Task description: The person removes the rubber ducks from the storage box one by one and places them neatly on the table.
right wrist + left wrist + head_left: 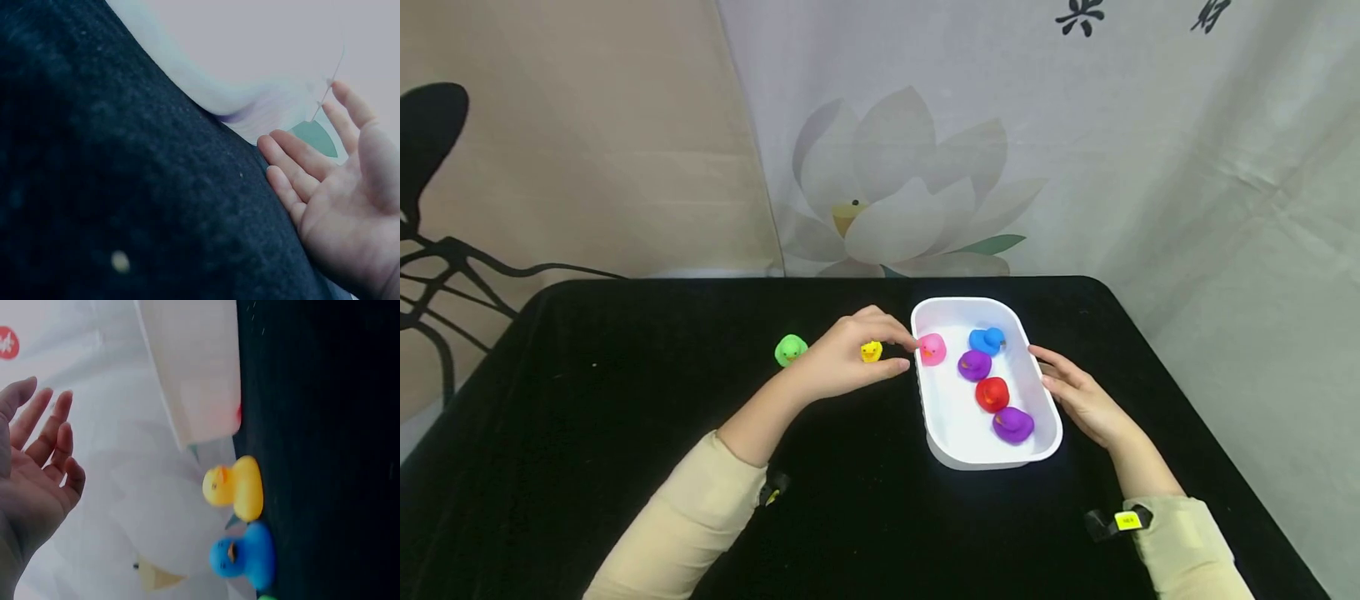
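My left hand (842, 358) is held just left of a white plastic tray (951, 429), its fingertips right by the rim near a pink rubber duck (932, 350) inside. The left wrist view shows those fingers loosely spread, gripping nothing. My right hand (1088, 404) has its extended fingers against the tray's right side. Also in the tray are a blue duck (987, 341), a red duck (992, 394) and two purple ducks (1013, 425). Partly behind my left hand is a yellow duck (871, 352). Another blue duck (244, 556) shows only in the left wrist view.
A green duck (790, 350) sits on the black-covered table (625, 417), left of my left hand. Behind the table hangs a pale cloth (1150, 167) printed with a lotus. A black chair (430, 158) stands beyond the left edge.
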A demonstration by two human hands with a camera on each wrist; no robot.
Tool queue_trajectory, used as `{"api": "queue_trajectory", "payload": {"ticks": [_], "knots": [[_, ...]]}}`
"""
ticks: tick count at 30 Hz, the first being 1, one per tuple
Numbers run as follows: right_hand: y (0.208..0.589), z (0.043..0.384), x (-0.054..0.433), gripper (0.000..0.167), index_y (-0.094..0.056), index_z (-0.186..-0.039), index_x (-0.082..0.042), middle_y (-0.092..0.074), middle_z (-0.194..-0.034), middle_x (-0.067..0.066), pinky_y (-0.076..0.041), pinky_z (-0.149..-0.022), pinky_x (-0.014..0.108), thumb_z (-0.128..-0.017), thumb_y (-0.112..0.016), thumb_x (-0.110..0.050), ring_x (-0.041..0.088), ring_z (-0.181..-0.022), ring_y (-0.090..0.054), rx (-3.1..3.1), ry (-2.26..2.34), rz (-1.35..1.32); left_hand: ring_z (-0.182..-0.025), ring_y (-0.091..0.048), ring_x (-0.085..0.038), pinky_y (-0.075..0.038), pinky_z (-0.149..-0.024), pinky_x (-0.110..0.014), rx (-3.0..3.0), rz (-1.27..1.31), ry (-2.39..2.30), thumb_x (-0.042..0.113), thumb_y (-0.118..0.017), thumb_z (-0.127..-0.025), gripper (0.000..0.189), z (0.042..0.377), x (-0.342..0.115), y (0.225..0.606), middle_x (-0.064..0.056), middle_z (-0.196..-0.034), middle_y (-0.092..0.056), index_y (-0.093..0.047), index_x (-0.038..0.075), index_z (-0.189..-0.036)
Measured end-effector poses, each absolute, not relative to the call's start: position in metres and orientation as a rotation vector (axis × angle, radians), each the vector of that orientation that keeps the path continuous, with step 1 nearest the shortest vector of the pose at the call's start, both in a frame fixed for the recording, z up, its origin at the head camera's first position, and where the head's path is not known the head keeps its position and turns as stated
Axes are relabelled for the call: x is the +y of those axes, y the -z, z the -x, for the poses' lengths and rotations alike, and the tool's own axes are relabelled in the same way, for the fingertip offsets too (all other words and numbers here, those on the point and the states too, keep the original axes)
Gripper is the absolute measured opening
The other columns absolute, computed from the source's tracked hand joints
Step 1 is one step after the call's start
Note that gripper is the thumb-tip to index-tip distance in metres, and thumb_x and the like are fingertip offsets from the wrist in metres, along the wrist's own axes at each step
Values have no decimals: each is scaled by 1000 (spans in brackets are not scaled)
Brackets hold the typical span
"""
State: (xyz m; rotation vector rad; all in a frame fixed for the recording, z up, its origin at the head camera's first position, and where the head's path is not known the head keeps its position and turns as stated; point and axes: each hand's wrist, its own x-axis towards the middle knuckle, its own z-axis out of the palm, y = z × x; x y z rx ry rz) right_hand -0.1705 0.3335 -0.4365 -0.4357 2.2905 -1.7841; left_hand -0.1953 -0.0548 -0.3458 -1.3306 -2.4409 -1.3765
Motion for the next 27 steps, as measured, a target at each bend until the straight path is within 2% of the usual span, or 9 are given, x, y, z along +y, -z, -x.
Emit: {"api": "queue_trajectory", "payload": {"ticks": [8,12,20,27], "knots": [[435,170,332,49,-30,-148,-6,-33,-142,32,-43,-92,27,-102,-44,-17,8,-115,-51,2307,1763,421,-104,-49,-8,-50,-84,-30,-2525,1443,1281,22,-77,-82,33,188,-24,353,5,-112,-66,-70,12,-112],[435,170,333,49,-30,-148,-6,-33,-142,31,-44,-92,27,-102,-43,-16,8,-115,-51,2312,1761,426,-105,-48,-7,-44,-90,-27,-2562,1507,1204,27,-78,-81,36,186,-10,354,8,-110,-65,-70,14,-113],[436,170,333,50,-29,-149,-8,-34,-142,29,-42,-94,33,-102,-43,-17,10,-116,-51,2317,1747,424,-109,-49,-6,-41,-89,-19,-2587,1625,1116,32,-78,-80,44,186,17,361,10,-116,-65,-68,17,-120],[436,171,334,49,-29,-149,-7,-34,-141,31,-44,-92,29,-102,-42,-16,9,-115,-52,2309,1753,449,-112,-47,-6,-38,-92,-17,-2682,1677,1015,30,-78,-80,46,188,39,364,11,-120,-63,-66,18,-123]]}}
